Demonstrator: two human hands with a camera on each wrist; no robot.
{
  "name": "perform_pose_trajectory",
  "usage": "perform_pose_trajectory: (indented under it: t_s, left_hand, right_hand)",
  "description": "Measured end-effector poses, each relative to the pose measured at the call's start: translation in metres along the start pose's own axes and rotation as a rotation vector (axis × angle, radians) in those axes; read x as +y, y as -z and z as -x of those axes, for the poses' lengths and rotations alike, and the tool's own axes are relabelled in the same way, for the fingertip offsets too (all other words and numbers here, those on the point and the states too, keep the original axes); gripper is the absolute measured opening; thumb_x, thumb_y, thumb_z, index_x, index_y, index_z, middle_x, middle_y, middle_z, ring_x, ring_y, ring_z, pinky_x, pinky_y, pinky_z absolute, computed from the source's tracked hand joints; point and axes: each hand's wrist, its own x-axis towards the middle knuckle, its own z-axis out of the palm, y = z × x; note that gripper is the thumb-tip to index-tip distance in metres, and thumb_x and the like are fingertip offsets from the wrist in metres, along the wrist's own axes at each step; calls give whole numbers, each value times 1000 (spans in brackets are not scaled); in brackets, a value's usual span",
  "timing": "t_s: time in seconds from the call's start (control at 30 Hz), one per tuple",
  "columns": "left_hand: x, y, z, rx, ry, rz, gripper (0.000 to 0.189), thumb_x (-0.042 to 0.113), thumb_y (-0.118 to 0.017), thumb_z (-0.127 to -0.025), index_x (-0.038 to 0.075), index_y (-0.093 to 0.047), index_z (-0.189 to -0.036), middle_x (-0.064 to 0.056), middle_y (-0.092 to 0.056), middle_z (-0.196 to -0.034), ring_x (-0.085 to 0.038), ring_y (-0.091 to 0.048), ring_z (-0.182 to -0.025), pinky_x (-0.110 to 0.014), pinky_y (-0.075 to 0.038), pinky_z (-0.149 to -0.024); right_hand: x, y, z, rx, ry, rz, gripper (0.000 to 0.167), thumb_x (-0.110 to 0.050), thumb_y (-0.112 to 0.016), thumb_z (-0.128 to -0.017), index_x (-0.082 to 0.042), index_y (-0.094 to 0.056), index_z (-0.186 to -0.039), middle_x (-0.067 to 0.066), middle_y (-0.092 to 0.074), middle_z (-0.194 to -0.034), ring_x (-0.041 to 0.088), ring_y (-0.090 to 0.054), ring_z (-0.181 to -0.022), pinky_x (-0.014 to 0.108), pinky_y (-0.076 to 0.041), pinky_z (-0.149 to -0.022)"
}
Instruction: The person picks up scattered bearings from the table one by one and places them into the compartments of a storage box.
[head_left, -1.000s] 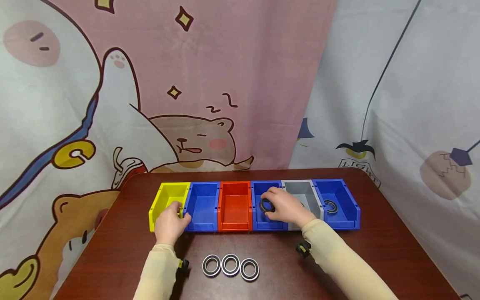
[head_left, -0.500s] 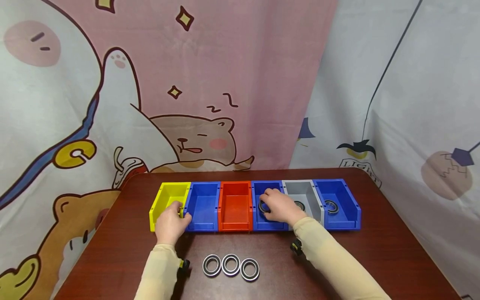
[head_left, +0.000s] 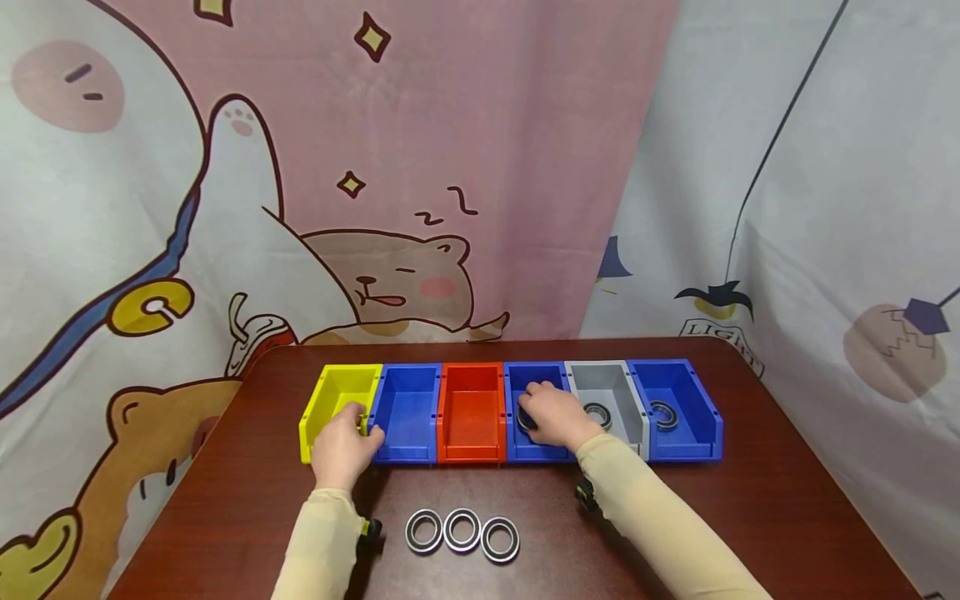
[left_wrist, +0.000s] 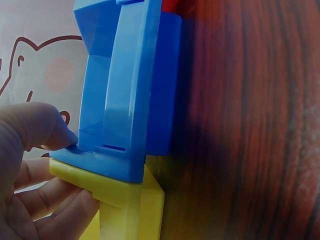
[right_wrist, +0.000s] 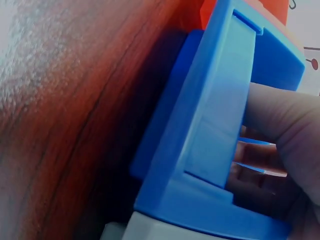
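My left hand (head_left: 345, 447) grips the adjoining walls of the yellow bin (head_left: 318, 417) and the left blue bin (head_left: 405, 412). In the left wrist view its thumb lies on the blue side and its fingers on the yellow side. My right hand (head_left: 557, 414) reaches into the middle blue bin (head_left: 534, 375) and holds a ball bearing (head_left: 527, 419), partly hidden by the fingers. In the right wrist view the bin's front lip (right_wrist: 220, 110) hides the fingertips and the bearing. One bearing (head_left: 597, 415) lies in the grey bin (head_left: 600, 375), another bearing (head_left: 663, 415) in the right-hand blue bin (head_left: 697, 417).
Three bearings (head_left: 461, 531) lie in a row on the dark wooden table (head_left: 555, 533), in front of the bins. A red bin (head_left: 472, 412) stands between two blue ones. Behind the table hangs a printed curtain (head_left: 540, 167).
My right hand has moved slightly left and lower in the middle blue bin with the bearing, uncovering the bearing in the grey bin. The left hand keeps its place.
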Motion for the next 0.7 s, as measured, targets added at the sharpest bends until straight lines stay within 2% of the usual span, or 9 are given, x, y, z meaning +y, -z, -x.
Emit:
perform_pose_trajectory:
  t_s: [0.37,0.7]
  left_hand:
    - [-2,-1,-1,-2,0,0,45,24,-72,-83,-2,-61,-118,-22,-68,-104,-35,-62,-82,-55,-52,-76]
    - [-2,0,0,8,-8,0,44,24,-72,-82,-2,-62,-116,-21,-68,-101,-35,-62,-81,-54,-51,-73]
  right_hand:
    - [-6,2,-2,-52,-33,36,34,-24,-84,-75,-5,-71,-100,8,-59,-89,26,-56,-80,41,-54,-71]
    - [-7,-3,-3,-51,-34,89,28,-25,-83,-78,-8,-72,-98,7,-61,-88,26,-59,-79,41,-55,-73]
